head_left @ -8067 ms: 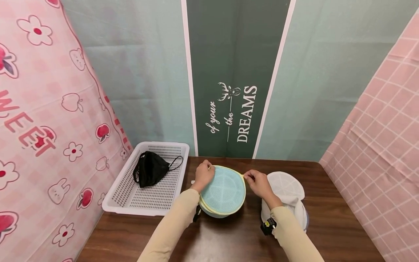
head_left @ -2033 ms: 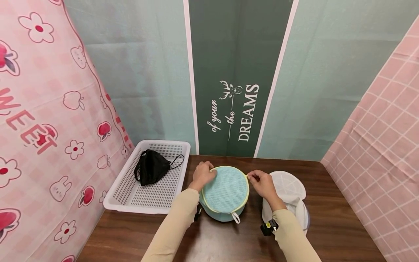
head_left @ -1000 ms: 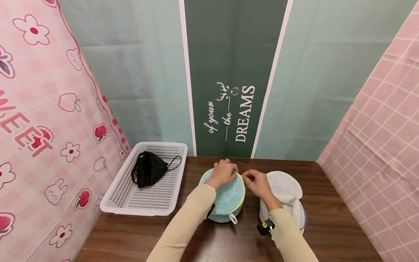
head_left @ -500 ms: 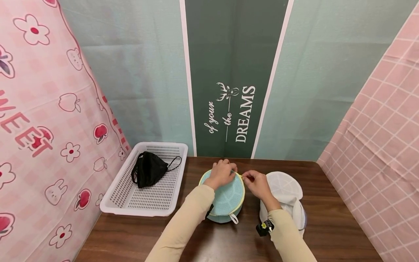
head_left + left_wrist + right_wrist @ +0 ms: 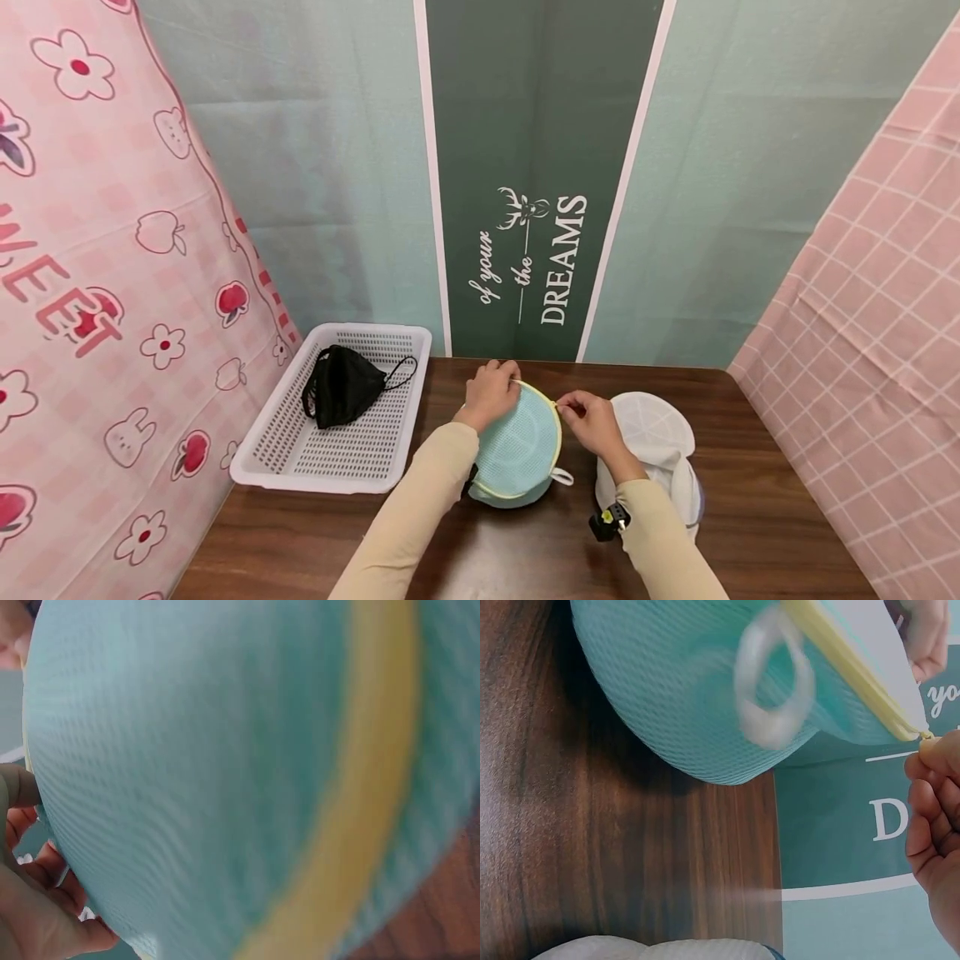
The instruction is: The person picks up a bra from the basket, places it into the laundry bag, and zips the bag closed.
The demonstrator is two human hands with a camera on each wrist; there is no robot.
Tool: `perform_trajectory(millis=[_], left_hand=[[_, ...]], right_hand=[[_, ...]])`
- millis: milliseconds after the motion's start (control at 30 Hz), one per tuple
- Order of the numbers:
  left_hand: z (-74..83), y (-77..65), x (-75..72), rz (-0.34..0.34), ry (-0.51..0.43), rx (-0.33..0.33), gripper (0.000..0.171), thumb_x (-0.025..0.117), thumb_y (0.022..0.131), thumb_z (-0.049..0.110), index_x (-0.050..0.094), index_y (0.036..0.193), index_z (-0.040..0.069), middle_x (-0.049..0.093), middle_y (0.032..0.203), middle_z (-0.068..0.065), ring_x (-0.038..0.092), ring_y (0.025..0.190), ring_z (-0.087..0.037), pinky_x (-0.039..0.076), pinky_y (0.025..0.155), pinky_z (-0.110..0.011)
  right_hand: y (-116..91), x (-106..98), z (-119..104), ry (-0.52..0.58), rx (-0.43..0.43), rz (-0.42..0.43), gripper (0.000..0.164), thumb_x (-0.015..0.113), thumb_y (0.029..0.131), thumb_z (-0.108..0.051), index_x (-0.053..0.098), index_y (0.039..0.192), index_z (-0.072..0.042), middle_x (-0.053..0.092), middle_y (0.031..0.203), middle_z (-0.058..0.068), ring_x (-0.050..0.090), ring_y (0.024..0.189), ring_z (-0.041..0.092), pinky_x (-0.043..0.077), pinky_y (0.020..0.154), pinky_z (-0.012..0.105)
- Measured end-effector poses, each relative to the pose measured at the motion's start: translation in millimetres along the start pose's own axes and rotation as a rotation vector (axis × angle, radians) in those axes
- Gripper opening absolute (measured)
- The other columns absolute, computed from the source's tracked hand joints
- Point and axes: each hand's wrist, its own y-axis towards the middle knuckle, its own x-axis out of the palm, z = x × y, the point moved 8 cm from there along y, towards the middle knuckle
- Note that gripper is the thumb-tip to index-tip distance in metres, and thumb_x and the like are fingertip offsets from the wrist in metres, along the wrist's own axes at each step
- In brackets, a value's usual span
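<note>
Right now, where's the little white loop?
In the head view, the loop sticks out from the near right edge of the blue bag, lower in the picture than the right fingers and left of the white bag.

Gap between basket [image 5: 322, 484] and bag [image 5: 517, 450]

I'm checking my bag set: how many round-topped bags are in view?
2: a blue bag held by the left hand and right hand, and a white bag to its right, partly covered by the right sleeve. Others could be hidden.
</note>
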Motion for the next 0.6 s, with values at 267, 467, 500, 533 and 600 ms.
perform_trajectory(millis=[267, 467, 500, 533, 600], left_hand=[[-22.8, -4.5, -4.7, 0.046, -0.19, -0.071, 0.005, 0.051, 0.088, 0.012, 0.051, 0.084, 0.015, 0.046, 0.08, -0.002, 0.047, 0.073, -0.019, 0.039, 0.06, -0.032], [-34.5, -9.5, -3.8, 0.046, -0.224, -0.151, 0.004, 0.049, 0.091, 0.016, 0.052, 0.089, 0.014, 0.045, 0.084, -0.002, 0.047, 0.071, -0.019, 0.038, 0.058, -0.034], [-36.4, -10.5, -3.9, 0.046, -0.223, -0.167, 0.004, 0.048, 0.091, 0.016, 0.052, 0.09, 0.014, 0.045, 0.084, -0.002, 0.047, 0.07, -0.019, 0.037, 0.058, -0.035], [-38.1, -11.5, -3.8, 0.044, -0.219, -0.181, 0.005, 0.048, 0.091, 0.017, 0.052, 0.092, 0.014, 0.045, 0.085, -0.002, 0.046, 0.07, -0.019, 0.037, 0.057, -0.035], [-40.6, -13.0, -4.1, 0.044, -0.226, -0.201, 0.005, 0.048, 0.092, 0.017, 0.052, 0.093, 0.014, 0.045, 0.087, -0.003, 0.046, 0.069, -0.02, 0.037, 0.057, -0.036]], right_hand=[[-2.4, 2.0, 2.0, 0.013, 0.008, -0.017, 0.009, 0.068, 0.08, 0.001, 0.067, 0.08, -0.008, 0.061, 0.073, -0.002, 0.052, 0.062, 0.011, 0.044, 0.054, 0.027], [-4.0, 2.7, 2.8, 0.005, 0.016, -0.029, 0.009, 0.068, 0.081, 0.0, 0.066, 0.079, -0.009, 0.06, 0.072, -0.004, 0.052, 0.062, 0.011, 0.045, 0.056, 0.028], [-4.2, 3.0, 2.9, 0.005, 0.015, -0.03, 0.01, 0.069, 0.081, 0.0, 0.066, 0.079, -0.009, 0.06, 0.072, -0.004, 0.052, 0.062, 0.011, 0.045, 0.055, 0.028], [-4.5, 3.5, 2.9, 0.002, 0.013, -0.033, 0.01, 0.069, 0.08, 0.0, 0.066, 0.079, -0.01, 0.06, 0.072, -0.004, 0.052, 0.062, 0.011, 0.044, 0.055, 0.028], [-4.7, 3.6, 2.4, 0.001, 0.013, -0.037, 0.01, 0.068, 0.081, 0.0, 0.066, 0.079, -0.01, 0.06, 0.072, -0.005, 0.051, 0.062, 0.011, 0.044, 0.055, 0.028]])
